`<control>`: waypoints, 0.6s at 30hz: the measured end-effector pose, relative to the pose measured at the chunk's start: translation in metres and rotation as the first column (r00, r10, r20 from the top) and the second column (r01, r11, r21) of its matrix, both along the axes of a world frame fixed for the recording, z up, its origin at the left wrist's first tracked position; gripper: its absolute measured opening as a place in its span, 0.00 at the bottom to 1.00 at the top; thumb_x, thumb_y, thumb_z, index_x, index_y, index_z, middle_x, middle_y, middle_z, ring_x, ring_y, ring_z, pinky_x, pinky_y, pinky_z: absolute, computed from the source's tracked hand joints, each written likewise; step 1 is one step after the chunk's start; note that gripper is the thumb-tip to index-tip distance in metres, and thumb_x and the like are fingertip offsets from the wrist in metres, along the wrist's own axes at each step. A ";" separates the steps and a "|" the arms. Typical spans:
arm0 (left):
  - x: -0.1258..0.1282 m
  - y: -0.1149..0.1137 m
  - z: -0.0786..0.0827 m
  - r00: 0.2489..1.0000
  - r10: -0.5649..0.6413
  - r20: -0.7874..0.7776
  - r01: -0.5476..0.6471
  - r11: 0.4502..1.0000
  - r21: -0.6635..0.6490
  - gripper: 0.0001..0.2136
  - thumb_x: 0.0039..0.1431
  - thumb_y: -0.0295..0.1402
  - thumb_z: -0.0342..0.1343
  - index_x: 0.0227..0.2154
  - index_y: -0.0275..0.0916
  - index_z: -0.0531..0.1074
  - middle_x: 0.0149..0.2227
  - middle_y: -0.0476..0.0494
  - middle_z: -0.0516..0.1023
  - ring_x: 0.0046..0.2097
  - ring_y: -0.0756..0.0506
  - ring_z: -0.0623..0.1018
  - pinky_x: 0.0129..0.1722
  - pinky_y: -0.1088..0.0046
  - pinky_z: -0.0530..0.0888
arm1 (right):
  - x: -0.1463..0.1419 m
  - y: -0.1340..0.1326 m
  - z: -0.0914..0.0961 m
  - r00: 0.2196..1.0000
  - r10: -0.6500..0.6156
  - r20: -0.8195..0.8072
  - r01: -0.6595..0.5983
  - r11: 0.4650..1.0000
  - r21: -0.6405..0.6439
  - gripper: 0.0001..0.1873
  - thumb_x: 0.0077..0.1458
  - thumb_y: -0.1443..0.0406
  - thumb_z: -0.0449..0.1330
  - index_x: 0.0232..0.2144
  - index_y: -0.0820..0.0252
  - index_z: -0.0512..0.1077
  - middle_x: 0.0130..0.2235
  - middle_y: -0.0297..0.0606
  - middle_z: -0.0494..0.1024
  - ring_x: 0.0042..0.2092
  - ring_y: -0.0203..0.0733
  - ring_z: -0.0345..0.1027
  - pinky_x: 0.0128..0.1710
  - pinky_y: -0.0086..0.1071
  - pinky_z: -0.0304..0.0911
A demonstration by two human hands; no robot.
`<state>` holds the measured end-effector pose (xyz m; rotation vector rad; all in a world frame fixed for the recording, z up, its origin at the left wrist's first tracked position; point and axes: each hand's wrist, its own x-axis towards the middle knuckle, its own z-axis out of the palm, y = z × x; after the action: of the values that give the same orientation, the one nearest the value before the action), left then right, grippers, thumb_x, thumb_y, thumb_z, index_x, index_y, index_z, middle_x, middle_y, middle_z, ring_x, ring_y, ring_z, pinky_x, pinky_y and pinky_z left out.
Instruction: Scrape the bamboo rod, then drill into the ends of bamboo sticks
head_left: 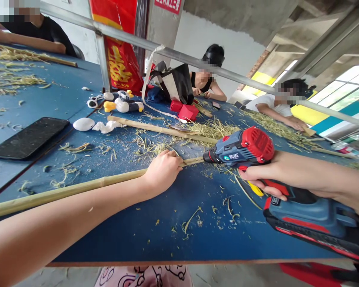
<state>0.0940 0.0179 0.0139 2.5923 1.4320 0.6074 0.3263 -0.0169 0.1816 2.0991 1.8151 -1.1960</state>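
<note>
Gripping a bamboo pole (77, 192) in a closed fist near its end, the left hand (163, 171) pins it low across the bench (131, 235), likely to keep it steady, while the right hand (257, 175) wraps tightly around a cordless drill (239, 149), its nose held right at the pole's tip.

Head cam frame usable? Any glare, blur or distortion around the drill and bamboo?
Head view: cordless drill, left hand and bamboo pole look sharp, no obvious motion blur; wide-angle distortion skews the metal rail and table edge and stretches the left forearm; windows blown out at right; soft light, no hard shadows or glare on the drill.
</note>
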 end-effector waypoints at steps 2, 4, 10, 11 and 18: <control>0.000 0.000 0.000 1.000 -0.002 0.003 0.002 1.000 0.005 0.10 0.68 0.32 0.57 0.44 0.36 0.82 0.39 0.39 0.80 0.45 0.40 0.78 0.49 0.62 0.75 | 0.002 0.001 -0.002 1.000 0.008 -0.010 -0.008 1.000 0.002 0.16 0.51 0.59 0.60 0.17 0.56 0.64 0.13 0.29 0.64 0.17 0.33 0.55 0.24 0.30 0.57; 0.000 0.001 -0.001 1.000 -0.003 0.006 0.003 1.000 0.006 0.10 0.68 0.32 0.57 0.44 0.36 0.82 0.39 0.39 0.80 0.45 0.39 0.78 0.49 0.62 0.75 | 0.004 0.000 -0.003 1.000 0.012 -0.018 -0.012 1.000 0.013 0.16 0.52 0.59 0.60 0.17 0.56 0.64 0.13 0.29 0.63 0.17 0.33 0.55 0.24 0.30 0.56; 0.001 0.001 -0.001 1.000 -0.009 0.018 0.009 1.000 0.006 0.10 0.68 0.32 0.57 0.45 0.35 0.82 0.39 0.39 0.80 0.45 0.39 0.78 0.50 0.62 0.75 | 0.002 -0.002 -0.005 0.992 -0.052 -0.113 0.052 0.999 0.003 0.13 0.51 0.58 0.59 0.20 0.56 0.66 0.13 0.28 0.62 0.17 0.33 0.52 0.22 0.31 0.56; 0.001 0.001 -0.002 1.000 -0.009 0.020 0.008 1.000 0.004 0.10 0.68 0.32 0.57 0.45 0.35 0.82 0.39 0.39 0.80 0.45 0.39 0.78 0.50 0.61 0.75 | 0.001 -0.001 -0.004 0.993 -0.055 -0.108 0.055 0.998 0.002 0.11 0.51 0.58 0.59 0.21 0.56 0.67 0.14 0.28 0.63 0.17 0.33 0.52 0.21 0.31 0.56; -0.001 0.005 0.001 0.997 0.011 0.077 -0.006 0.998 -0.062 0.09 0.67 0.31 0.57 0.39 0.35 0.82 0.37 0.39 0.81 0.43 0.40 0.79 0.50 0.62 0.76 | 0.010 -0.008 0.020 0.987 0.091 0.133 -0.106 0.989 0.104 0.22 0.56 0.55 0.58 0.14 0.53 0.62 0.15 0.36 0.67 0.21 0.39 0.60 0.32 0.37 0.66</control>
<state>0.0931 0.0226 0.0149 2.4881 1.4158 0.6467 0.3359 -0.0248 0.2012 2.0621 1.9425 -0.9352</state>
